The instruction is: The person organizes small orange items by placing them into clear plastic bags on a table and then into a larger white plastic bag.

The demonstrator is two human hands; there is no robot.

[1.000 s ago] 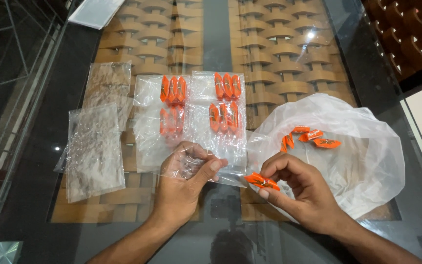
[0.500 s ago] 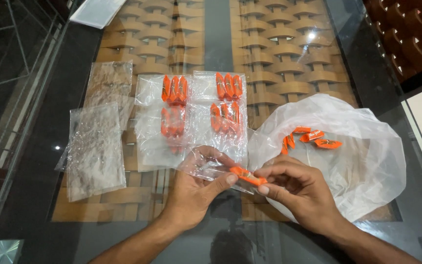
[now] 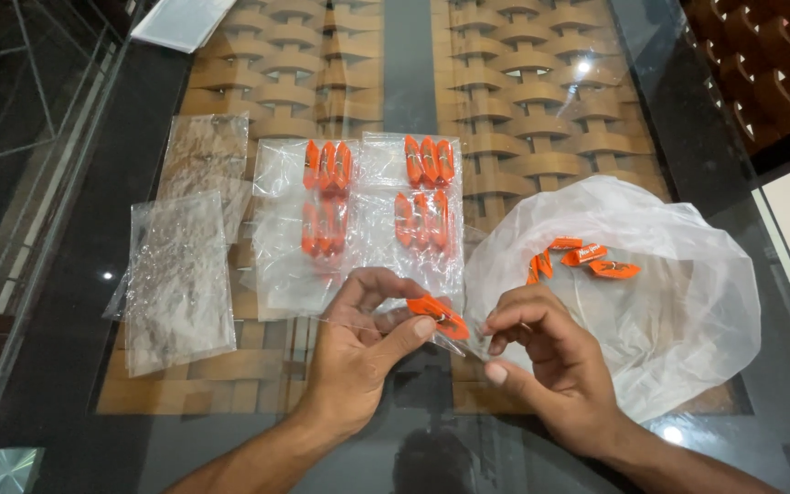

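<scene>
My left hand [image 3: 363, 352] pinches a small clear plastic pouch [image 3: 386, 320] with an orange wrapped candy [image 3: 438, 316] at its mouth, thumb pressed against the candy. My right hand [image 3: 541, 361] is just right of it, fingers curled at the pouch's edge, touching the candy's tip. Beyond them lie filled clear pouches, each with three orange candies [image 3: 327, 166], [image 3: 429, 160], [image 3: 421, 220], [image 3: 322, 229]. A large crumpled white plastic bag [image 3: 688, 311] at the right holds several loose orange candies [image 3: 582, 256].
Everything rests on a glass tabletop [image 3: 66, 366] over a woven wooden base. Empty clear pouches [image 3: 178, 274] lie at the left. A white sheet [image 3: 180, 18] sits at the far left corner. Dark wooden furniture [image 3: 770, 64] stands at the far right.
My right hand carried orange candies from near the big bag leftward to the small pouch held by my left hand; the candy now sits at the pouch's mouth.
</scene>
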